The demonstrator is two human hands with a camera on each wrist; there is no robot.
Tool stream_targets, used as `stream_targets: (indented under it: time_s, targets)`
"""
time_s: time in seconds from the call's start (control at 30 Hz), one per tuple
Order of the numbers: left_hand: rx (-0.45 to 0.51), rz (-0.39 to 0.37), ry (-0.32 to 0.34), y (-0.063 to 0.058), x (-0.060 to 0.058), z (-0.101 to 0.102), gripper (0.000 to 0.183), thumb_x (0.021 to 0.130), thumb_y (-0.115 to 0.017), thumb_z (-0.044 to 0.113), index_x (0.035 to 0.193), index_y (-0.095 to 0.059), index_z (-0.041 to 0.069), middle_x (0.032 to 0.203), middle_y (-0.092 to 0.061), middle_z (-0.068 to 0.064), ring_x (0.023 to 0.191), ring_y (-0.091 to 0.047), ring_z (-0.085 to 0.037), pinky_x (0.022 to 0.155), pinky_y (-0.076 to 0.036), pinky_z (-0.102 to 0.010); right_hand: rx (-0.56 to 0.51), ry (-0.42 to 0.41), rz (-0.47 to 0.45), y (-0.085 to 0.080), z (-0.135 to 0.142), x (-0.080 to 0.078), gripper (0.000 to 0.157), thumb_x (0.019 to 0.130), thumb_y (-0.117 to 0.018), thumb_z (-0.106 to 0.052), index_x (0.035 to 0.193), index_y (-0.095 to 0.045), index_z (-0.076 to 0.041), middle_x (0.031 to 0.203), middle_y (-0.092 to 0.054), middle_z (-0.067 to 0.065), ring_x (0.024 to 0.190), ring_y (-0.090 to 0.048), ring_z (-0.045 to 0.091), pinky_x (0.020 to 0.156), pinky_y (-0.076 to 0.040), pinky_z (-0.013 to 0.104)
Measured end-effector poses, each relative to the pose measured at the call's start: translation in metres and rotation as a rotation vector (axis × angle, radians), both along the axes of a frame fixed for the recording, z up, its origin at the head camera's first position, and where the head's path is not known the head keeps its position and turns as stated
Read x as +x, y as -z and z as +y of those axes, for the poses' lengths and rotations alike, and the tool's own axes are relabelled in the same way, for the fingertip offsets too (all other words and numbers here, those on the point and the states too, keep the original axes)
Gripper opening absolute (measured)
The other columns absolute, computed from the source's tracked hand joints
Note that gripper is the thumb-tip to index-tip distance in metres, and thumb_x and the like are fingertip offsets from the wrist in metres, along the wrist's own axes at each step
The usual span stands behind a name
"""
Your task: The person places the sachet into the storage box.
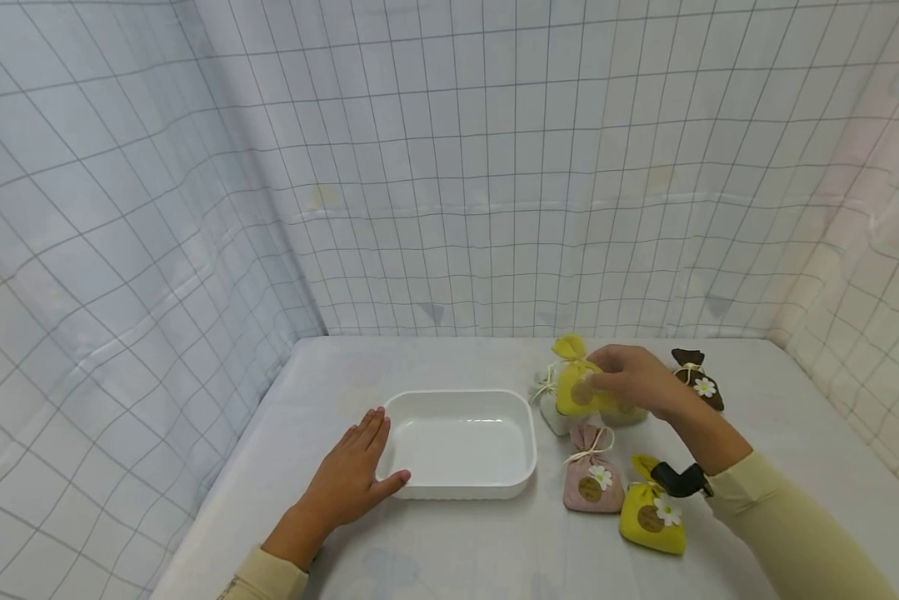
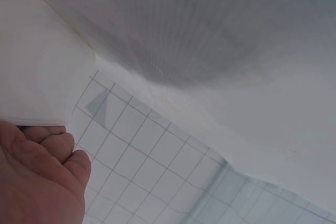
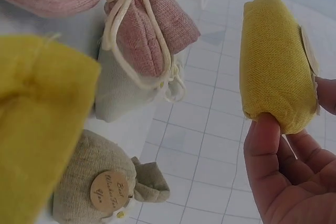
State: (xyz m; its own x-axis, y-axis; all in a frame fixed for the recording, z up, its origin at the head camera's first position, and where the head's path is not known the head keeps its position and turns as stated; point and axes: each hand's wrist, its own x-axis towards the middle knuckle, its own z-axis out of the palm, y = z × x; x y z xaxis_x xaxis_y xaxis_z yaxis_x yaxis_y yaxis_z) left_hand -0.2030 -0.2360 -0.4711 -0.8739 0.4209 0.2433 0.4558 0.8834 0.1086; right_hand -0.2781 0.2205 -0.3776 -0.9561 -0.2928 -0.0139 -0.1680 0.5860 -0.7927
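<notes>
one table (image 1: pixel 449 546) carries one white dish (image 1: pixel 460 450). taking that dish as the clock's centre in the head view, there are six small tied pouches: two yellow, one held at about two o'clock (held yellow pouch (image 1: pixel 569 393)) and one toward four (lower yellow pouch (image 1: pixel 651 531)); one pink pouch (image 1: pixel 586 468), also toward four; one whitish pouch (image 1: pixel 552 414), past two; one beige pouch (image 1: pixel 626 415), just before three; one dark brown pouch (image 1: pixel 692 381), between two and three, farther out. two hands: one left hand (image 1: pixel 352 479), between eight and nine, one right hand (image 1: pixel 636 379), past two.
</notes>
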Motion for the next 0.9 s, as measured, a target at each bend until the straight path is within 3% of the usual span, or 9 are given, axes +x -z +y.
stream_targets:
  time_s: [0.13,0.27,0.67,0.9]
  targets:
    - [-0.002,-0.001,0.002,-0.001,0.0,0.0,0.093,0.094,-0.052,0.064,0.15,-0.033,-0.009,0.159,-0.025,-0.021,0.148,-0.021,-0.033,0.116,-0.025,-0.051,0.012,-0.003,-0.003,0.001,-0.011,-0.007,0.058,0.084,-0.077,-0.044,0.127,-0.063,-0.007,0.123,-0.065,0.015,0.103,-0.062,0.027,0.082,-0.054,0.042]
    - [0.0,0.003,0.006,-0.001,0.0,0.0,0.093,0.094,-0.052,0.063,0.149,-0.034,-0.009,0.159,-0.026,-0.021,0.148,-0.021,-0.033,0.116,-0.026,-0.052,0.019,-0.024,0.017,0.003,-0.021,-0.013,0.054,0.087,-0.075,-0.039,0.128,-0.063,-0.005,0.123,-0.065,0.017,0.105,-0.063,0.029,0.084,-0.055,0.044]
    - [0.0,-0.011,-0.003,-0.002,0.001,0.0,0.094,0.094,-0.052,0.064,0.15,-0.033,-0.009,0.16,-0.025,-0.02,0.149,-0.02,-0.033,0.116,-0.025,-0.051,-0.027,-0.065,-0.034,0.001,-0.06,-0.023,0.041,0.092,-0.07,-0.022,0.126,-0.061,-0.001,0.118,-0.066,0.016,0.1,-0.066,0.025,0.079,-0.058,0.036]
    - [0.001,-0.007,0.0,-0.002,0.001,0.001,0.093,0.094,-0.052,0.064,0.15,-0.034,-0.009,0.159,-0.025,-0.021,0.148,-0.021,-0.033,0.116,-0.026,-0.052,-0.003,-0.081,-0.056,0.002,-0.083,-0.027,0.038,0.09,-0.072,-0.022,0.122,-0.063,-0.004,0.112,-0.068,0.01,0.096,-0.065,0.022,0.076,-0.058,0.033]
